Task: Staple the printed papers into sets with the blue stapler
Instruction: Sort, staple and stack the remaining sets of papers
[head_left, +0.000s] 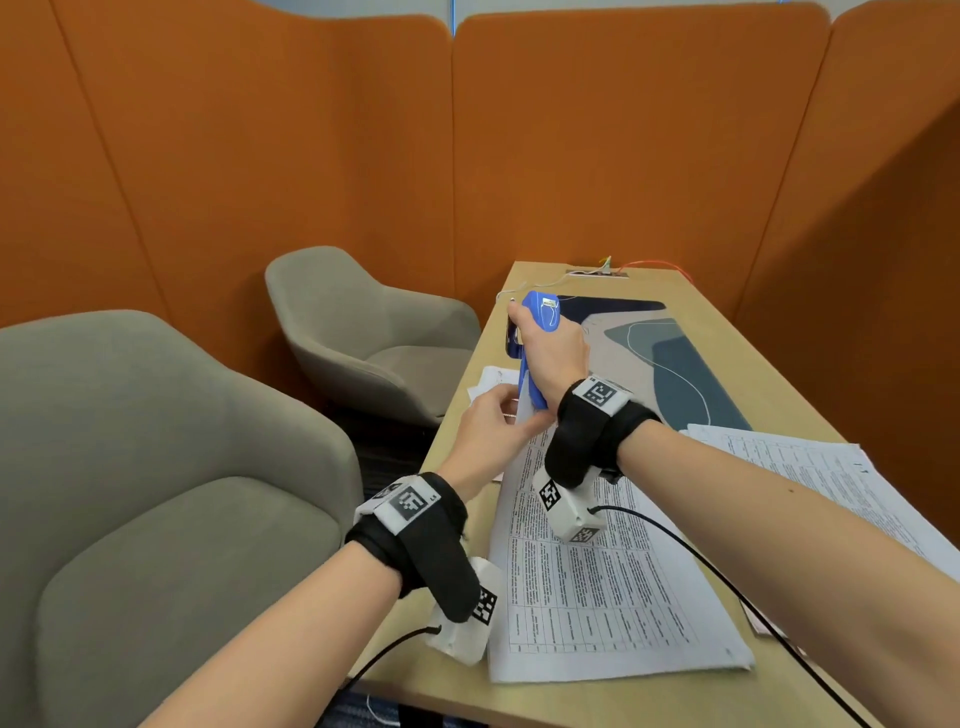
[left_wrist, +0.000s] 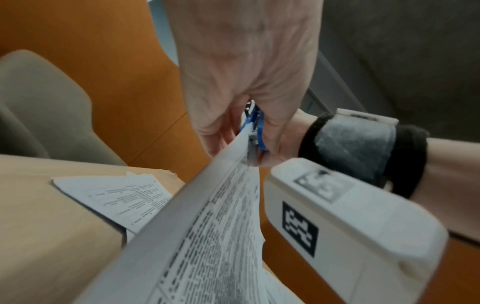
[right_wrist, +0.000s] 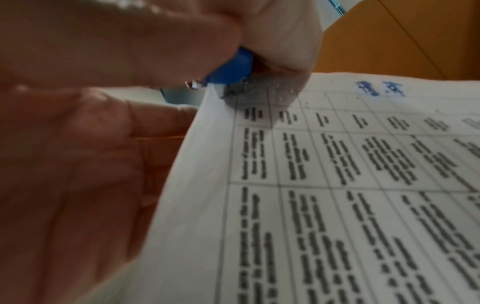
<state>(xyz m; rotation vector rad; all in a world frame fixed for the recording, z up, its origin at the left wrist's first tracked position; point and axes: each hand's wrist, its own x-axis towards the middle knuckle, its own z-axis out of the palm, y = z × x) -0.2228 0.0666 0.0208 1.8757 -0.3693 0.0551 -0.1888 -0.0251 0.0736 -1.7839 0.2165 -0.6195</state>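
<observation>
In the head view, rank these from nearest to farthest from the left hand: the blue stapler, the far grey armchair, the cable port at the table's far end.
1. blue stapler: just above the left hand, gripped by the right hand.
2. far grey armchair: to the left, beyond the table edge.
3. cable port: at the far end of the table, ahead.

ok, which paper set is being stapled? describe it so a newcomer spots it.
On the wooden table, find the two hands. The set runs from the near edge up to the blue stapler in the right hand. Only its far corner is lifted, pinched by the left hand.
</observation>
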